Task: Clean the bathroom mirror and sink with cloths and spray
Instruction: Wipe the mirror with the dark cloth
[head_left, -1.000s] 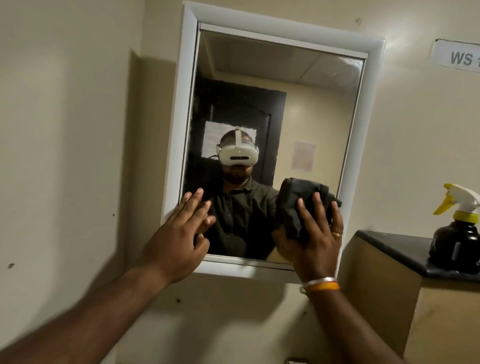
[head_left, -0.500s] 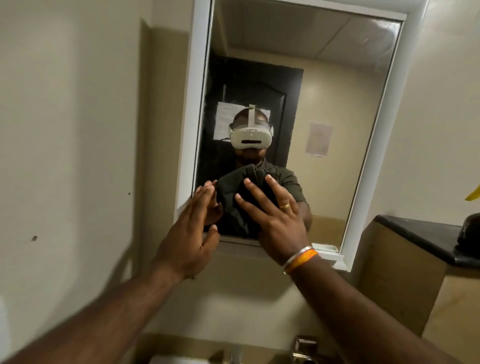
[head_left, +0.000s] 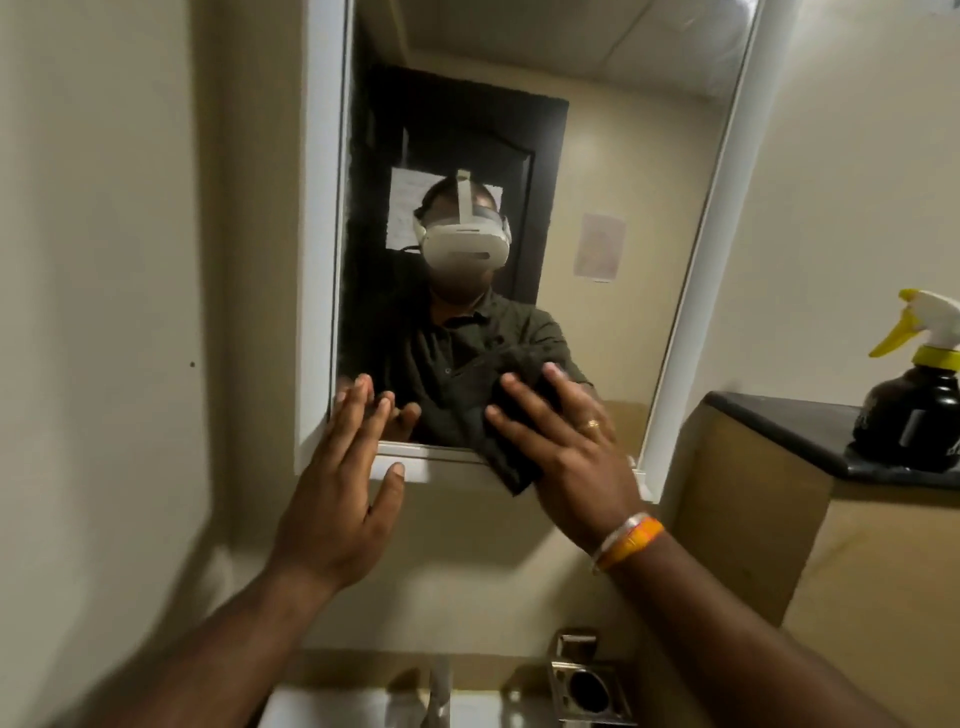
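Cloth sits dark on the mirror's lower edge under our flat right hand, left hand open on the frame, spray bottle idle on the worktop, sink seemingly untouched.

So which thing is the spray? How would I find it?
Look right of the mirror to the dark ledge sticking out from the wall. The spray bottle stands alone on it. It's black and round, with a white top, a yellow collar and a yellow trigger.
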